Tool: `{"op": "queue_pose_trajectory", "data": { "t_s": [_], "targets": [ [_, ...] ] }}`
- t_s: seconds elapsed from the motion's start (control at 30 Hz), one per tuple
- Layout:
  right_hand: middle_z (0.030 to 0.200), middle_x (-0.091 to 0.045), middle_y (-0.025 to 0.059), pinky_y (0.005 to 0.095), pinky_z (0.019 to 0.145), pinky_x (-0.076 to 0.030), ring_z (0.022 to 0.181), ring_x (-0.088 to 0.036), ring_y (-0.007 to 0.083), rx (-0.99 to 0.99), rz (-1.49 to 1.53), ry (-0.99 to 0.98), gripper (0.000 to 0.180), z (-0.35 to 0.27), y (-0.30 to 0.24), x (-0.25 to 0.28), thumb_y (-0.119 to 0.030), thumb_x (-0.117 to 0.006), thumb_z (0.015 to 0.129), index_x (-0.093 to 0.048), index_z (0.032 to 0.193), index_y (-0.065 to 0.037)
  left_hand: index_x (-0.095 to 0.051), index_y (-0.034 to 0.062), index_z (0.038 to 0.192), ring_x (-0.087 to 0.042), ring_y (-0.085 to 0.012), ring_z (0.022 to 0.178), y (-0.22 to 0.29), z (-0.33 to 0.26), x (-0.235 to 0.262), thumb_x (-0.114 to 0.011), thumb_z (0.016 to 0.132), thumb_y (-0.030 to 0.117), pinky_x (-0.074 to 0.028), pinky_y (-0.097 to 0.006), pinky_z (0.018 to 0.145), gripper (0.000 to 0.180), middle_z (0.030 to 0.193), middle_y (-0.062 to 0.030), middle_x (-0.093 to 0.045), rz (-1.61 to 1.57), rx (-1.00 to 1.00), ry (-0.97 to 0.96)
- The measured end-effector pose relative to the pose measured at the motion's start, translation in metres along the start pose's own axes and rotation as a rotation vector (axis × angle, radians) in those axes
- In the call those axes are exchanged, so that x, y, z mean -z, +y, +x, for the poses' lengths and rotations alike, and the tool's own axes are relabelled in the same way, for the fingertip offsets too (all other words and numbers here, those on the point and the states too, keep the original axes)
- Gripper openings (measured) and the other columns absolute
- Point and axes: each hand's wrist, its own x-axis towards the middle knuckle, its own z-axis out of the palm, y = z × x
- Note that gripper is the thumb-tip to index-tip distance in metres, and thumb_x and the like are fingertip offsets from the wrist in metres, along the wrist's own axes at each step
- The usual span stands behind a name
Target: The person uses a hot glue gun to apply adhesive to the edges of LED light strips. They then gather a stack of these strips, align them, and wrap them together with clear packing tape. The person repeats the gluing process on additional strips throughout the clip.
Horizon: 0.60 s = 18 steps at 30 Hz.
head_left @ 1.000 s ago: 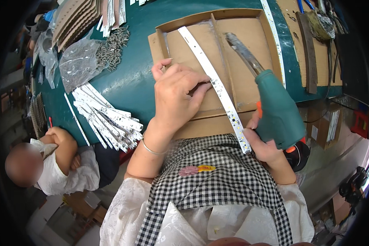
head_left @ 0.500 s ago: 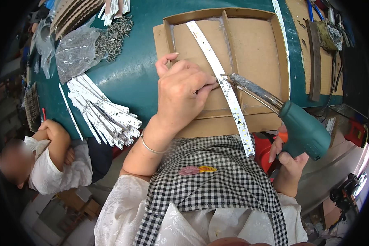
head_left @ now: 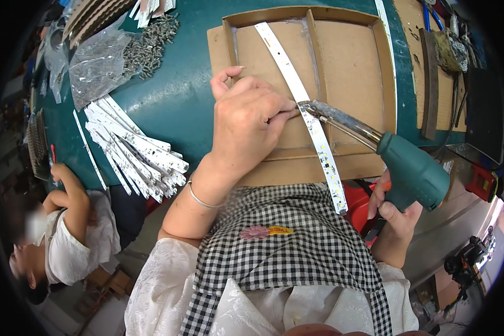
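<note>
Head view, looking down: a long white LED strip point(head_left: 313, 131) is lying diagonally across a shallow cardboard tray point(head_left: 347, 73) on a green counter point(head_left: 173, 95). The left hand point(head_left: 249, 120) is pressing down on the tray just left of the strip, its grip pinched together at the strip's edge. The right hand point(head_left: 395, 215), off the tray's lower right corner, is wrapping its grip closed around a green soldering gun point(head_left: 411, 171), whose metal tip is touching the strip. A pile of white strips point(head_left: 134, 154) is resting left of the tray.
</note>
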Motion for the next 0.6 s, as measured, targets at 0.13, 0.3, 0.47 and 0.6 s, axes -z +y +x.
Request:
{"op": "queue_pose_trajectory", "data": {
  "t_s": [0.13,0.3,0.47,0.6],
  "targets": [
    [0.089,-0.056,0.0144,0.0298,0.053,-0.053,0.063,-0.061,0.0195,-0.008,-0.013,-0.030,0.061,0.001,0.000,0.005,-0.004,-0.075,0.082,-0.042,0.131,0.009,-0.070,0.0124,0.068,-0.062,-0.0153,0.071,0.000,0.000,0.001,-0.082,0.065,0.007,-0.038,-0.044,0.093,0.014,0.062,0.0023,-0.063,0.008,-0.002,0.004],
    [0.087,-0.054,0.0143,0.0289,0.050,-0.052,0.060,-0.058,0.0183,0.003,-0.055,-0.009,0.060,0.002,-0.001,0.003,-0.006,-0.074,0.080,-0.042,0.128,0.011,-0.070,0.0123,0.068,-0.062,-0.0151,0.071,-0.001,-0.001,0.002,-0.081,0.064,0.006,-0.038,-0.044,0.093,0.014,0.062,0.0026,-0.063,0.019,-0.014,0.000],
    [0.088,-0.056,0.0151,0.0304,0.054,-0.055,0.064,-0.061,0.0197,0.002,-0.041,-0.043,0.058,0.004,-0.005,0.003,0.001,-0.071,0.081,-0.042,0.130,0.010,-0.070,0.0122,0.067,-0.062,-0.0147,0.071,-0.001,0.000,0.002,-0.081,0.065,0.007,-0.037,-0.044,0.094,0.013,0.062,0.0026,-0.063,0.017,-0.022,0.003],
    [0.088,-0.055,0.0151,0.0307,0.053,-0.055,0.064,-0.062,0.0199,-0.005,-0.018,-0.015,0.057,0.003,-0.006,0.000,0.000,-0.072,0.081,-0.043,0.128,0.011,-0.070,0.0123,0.067,-0.061,-0.0146,0.071,-0.001,-0.001,0.002,-0.081,0.065,0.007,-0.037,-0.043,0.094,0.013,0.062,0.0027,-0.063,0.013,-0.020,0.007]
  ]
}}
